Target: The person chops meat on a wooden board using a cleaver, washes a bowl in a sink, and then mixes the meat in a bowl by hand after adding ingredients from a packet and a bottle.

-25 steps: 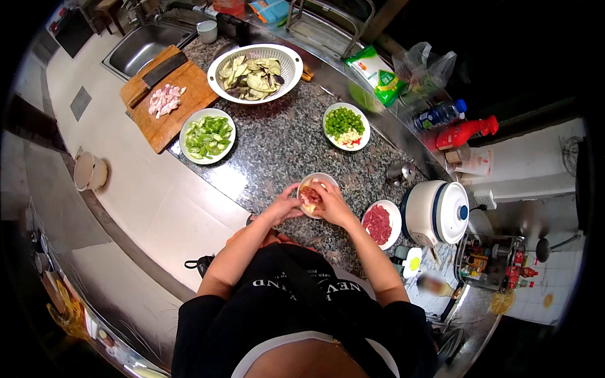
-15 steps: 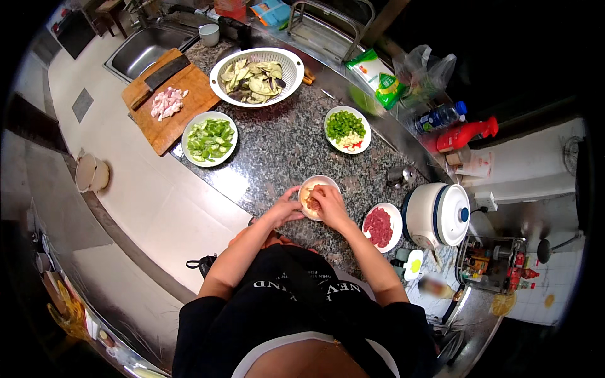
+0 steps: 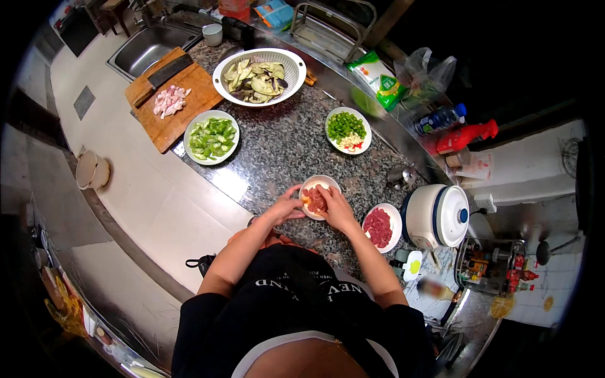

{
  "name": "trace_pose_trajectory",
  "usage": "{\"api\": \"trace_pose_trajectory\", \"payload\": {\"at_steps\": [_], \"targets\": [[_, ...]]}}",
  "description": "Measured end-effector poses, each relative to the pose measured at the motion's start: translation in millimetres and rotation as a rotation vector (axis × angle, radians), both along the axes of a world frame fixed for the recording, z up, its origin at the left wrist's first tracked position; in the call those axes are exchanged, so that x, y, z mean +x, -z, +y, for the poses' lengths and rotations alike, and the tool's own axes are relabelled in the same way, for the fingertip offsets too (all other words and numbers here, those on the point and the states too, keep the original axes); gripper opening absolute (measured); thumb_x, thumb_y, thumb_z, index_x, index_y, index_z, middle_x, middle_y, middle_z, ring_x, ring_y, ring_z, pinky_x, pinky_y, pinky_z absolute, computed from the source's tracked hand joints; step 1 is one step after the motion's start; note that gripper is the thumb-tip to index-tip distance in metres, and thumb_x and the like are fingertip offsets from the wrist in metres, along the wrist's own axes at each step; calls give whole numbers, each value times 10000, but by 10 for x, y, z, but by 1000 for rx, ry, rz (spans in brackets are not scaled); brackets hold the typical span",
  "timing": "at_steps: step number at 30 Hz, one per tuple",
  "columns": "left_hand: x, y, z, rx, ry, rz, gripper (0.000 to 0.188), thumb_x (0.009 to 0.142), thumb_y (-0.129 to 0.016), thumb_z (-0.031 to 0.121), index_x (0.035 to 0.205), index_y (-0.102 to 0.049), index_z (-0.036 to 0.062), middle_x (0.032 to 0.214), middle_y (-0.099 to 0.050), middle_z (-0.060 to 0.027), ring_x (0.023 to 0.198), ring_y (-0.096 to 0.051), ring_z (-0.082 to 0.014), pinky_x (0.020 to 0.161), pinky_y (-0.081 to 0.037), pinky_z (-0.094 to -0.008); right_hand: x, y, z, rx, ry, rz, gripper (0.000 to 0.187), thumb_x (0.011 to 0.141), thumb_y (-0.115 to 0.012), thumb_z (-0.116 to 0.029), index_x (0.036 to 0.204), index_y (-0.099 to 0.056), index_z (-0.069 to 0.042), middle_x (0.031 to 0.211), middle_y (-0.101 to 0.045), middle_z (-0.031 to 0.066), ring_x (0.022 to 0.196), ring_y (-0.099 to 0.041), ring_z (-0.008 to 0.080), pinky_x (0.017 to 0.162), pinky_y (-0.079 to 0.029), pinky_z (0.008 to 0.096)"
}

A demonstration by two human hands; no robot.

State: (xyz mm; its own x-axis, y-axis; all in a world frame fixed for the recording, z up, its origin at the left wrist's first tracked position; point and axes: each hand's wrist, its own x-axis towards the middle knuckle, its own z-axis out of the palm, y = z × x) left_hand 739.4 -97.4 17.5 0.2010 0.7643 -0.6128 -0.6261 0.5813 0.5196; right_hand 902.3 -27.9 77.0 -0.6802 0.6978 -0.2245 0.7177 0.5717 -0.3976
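A small white bowl (image 3: 308, 183) stands on the granite counter in front of me, with reddish minced or sliced meat (image 3: 314, 200) inside. My left hand (image 3: 288, 205) grips its left side, thumb at the rim. Fingers of my right hand (image 3: 336, 206) reach in over the right edge, curled into the meat; their tips are partly hidden. Right of the bowl lies a white plate (image 3: 395, 217) of darker red sliced meat (image 3: 377, 227). Farther off, another plate (image 3: 330, 130) bears chopped green pepper (image 3: 343, 126), with minced garlic and red bits beside it.
At the left are a plate of sliced green peppers (image 3: 212, 138) and a cutting board (image 3: 196, 99) with a cleaver (image 3: 169, 71) and pale meat pieces (image 3: 170, 102). Sliced eggplant fills a white colander (image 3: 294, 65). A rice cooker (image 3: 423, 217) stands right; a sink (image 3: 142, 53) lies far left.
My right hand has shifted slightly right and opened its pinch over the bowl, so more of the meat shows. My left hand stays on the bowl.
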Motion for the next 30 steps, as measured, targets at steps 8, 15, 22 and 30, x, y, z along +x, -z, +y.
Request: {"api": "trace_pose_trajectory", "payload": {"at_steps": [8, 15, 22, 30], "targets": [[24, 334, -55, 59, -55, 10, 565, 732, -557, 85, 1222, -323, 245, 924, -547, -44, 613, -552, -129, 533, -517, -262, -226, 386, 52, 47, -317, 116, 162, 672, -612, -171, 810, -578, -93, 835, -543, 96, 818, -503, 294, 724, -382, 392], [51, 141, -1, 60, 41, 39, 576, 745, -536, 99, 1243, -301, 269, 949, -530, -40, 618, -569, -141, 559, -517, -268, -135, 561, 52, -20, -198, 169, 247, 617, -628, -134, 841, -542, -78, 1007, -479, 132, 992, -416, 340, 824, -354, 396], [-14, 159, -45, 56, 35, 56, 589, 743, -532, 110, 1256, -294, 276, 946, -541, -43, 620, -569, -135, 563, -505, -272, -81, -72, -76, 131, -129, 30, 475, 648, -636, -110, 1088, -495, -222, 1038, -469, 137, 857, -492, 329, 786, -410, 387], [34, 54, -14, 60, 85, 86, 590, 735, -532, 112, 1255, -301, 267, 953, -541, -43, 533, -530, -120, 523, -500, -265, -197, 463, 69, -294, 176, 463, 178, 620, -593, -3, 784, -569, -68, 941, -506, 145, 841, -520, 264, 727, -425, 309]]}}
